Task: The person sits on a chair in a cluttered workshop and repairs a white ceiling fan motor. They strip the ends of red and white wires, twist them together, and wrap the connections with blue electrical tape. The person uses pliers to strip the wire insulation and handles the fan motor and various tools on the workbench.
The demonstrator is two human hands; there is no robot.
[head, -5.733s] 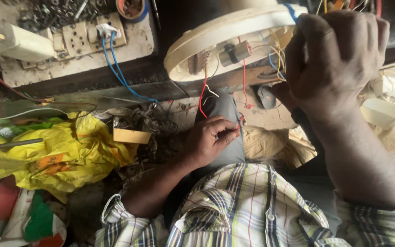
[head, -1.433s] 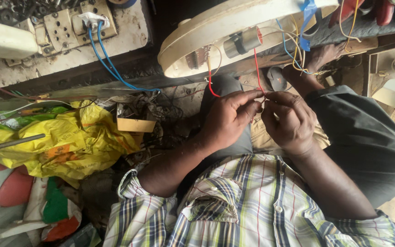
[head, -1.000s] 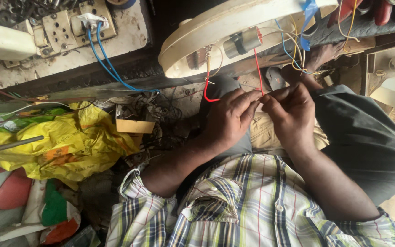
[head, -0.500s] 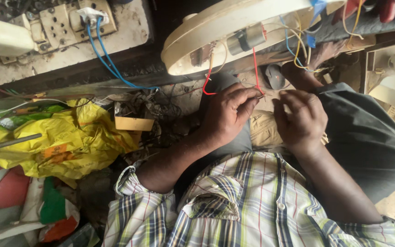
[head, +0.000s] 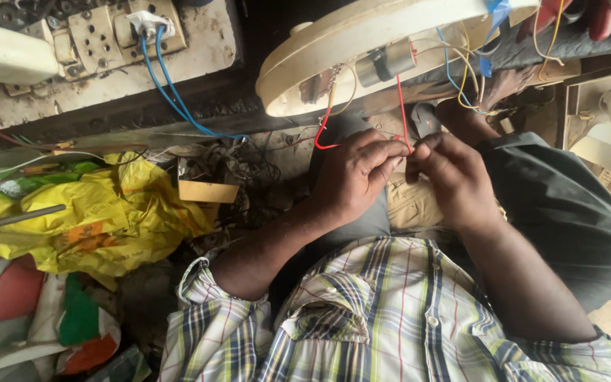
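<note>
The left hand (head: 353,177) and the right hand (head: 452,178) meet fingertip to fingertip over the person's lap, both pinched shut on a thin red wire (head: 402,113) — it runs up from the fingers to a small grey cylinder (head: 386,62) on the underside of a cream round fan housing (head: 334,44). Yellow and blue wires (head: 461,78) hang from the housing just right of the hands. Further left lie a yellow plastic bag (head: 100,216) and a small cardboard box (head: 208,189); above them, a dirty switchboard (head: 100,42) holds two blue cables (head: 171,92).

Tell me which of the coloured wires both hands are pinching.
The red wire, held between left hand and right hand; the blue wires and yellow wires hang untouched.
</note>
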